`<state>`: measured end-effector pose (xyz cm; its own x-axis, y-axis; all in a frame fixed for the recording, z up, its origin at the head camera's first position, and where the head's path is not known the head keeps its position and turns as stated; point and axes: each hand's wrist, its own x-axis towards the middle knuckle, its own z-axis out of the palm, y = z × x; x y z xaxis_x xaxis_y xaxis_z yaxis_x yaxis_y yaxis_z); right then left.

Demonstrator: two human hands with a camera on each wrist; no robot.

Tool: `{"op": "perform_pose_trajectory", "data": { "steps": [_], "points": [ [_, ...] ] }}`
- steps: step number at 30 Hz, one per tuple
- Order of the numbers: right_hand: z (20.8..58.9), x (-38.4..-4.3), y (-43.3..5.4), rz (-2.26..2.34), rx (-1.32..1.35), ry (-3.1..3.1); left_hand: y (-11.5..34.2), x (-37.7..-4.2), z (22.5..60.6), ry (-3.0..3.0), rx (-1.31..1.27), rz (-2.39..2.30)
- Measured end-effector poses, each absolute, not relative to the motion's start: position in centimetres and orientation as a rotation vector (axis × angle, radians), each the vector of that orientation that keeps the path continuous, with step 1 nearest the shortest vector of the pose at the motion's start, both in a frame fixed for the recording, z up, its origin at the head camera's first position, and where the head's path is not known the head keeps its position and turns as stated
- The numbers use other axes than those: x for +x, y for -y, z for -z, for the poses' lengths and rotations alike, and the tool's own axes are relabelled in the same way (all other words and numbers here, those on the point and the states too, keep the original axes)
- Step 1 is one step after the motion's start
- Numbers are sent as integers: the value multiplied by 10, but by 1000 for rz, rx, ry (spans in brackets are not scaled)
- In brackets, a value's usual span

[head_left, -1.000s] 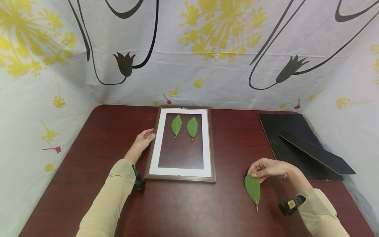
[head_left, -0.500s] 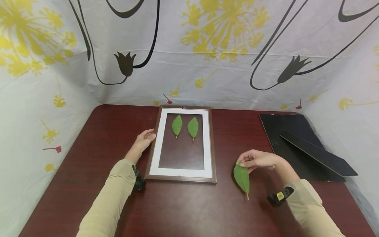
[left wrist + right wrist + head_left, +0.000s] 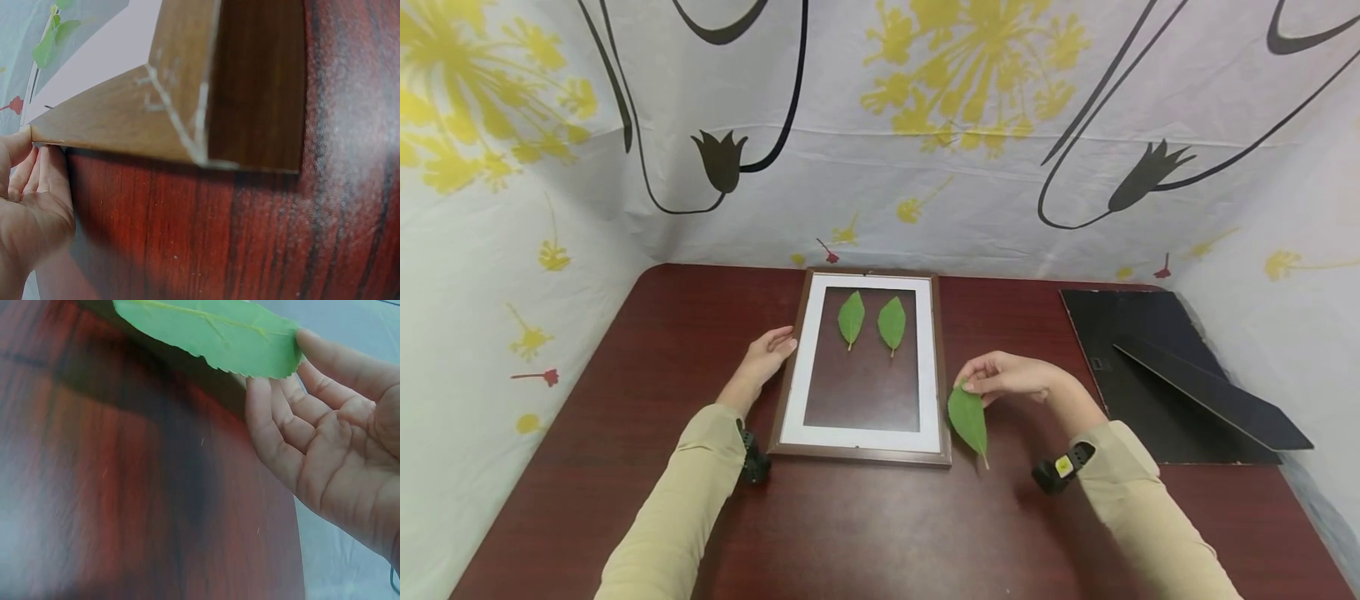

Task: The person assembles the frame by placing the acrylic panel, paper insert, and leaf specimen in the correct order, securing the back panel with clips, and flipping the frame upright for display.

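A brown wooden picture frame (image 3: 880, 457) with a white mat (image 3: 797, 367) lies flat on the table. Two green leaves (image 3: 852, 318) sit side by side in the upper part of its opening. At the frame's left side, my left hand (image 3: 763, 360) holds the edge, its thumb (image 3: 15, 147) against the border and its fingers lower down. My right hand (image 3: 1011, 379) pinches a third, larger leaf (image 3: 968, 419) by one end between thumb and fingers, just right of the frame. That leaf's stem points down toward me, and its serrated edge (image 3: 212, 365) shows in the right wrist view.
A black backing board (image 3: 1138, 312) with a raised stand flap (image 3: 1213, 393) lies at the table's right side. The dark red table (image 3: 850, 533) meets patterned white sheeting (image 3: 775, 237) at the back and sides.
My right hand has carried the leaf leftward and somewhat away from me, from near the backing board to beside the frame. My left hand stays at the frame's edge.
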<state>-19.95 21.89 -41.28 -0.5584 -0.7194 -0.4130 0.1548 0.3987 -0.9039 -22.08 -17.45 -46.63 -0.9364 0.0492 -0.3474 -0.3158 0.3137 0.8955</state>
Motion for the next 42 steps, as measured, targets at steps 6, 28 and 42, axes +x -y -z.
{"op": "perform_pose_trajectory", "data": {
  "steps": [6,28,42],
  "points": [
    [408,-212,-194,1301,-436,-1838,173,-219,464,-2275,-251,-1656],
    [404,-238,-107,1219,-330,-1974,173,-219,462,-2245,-265,-1703],
    [406,-244,-85,1171,-299,-2001,175,-221,466,-2254,-255,-1690]
  ]
}}
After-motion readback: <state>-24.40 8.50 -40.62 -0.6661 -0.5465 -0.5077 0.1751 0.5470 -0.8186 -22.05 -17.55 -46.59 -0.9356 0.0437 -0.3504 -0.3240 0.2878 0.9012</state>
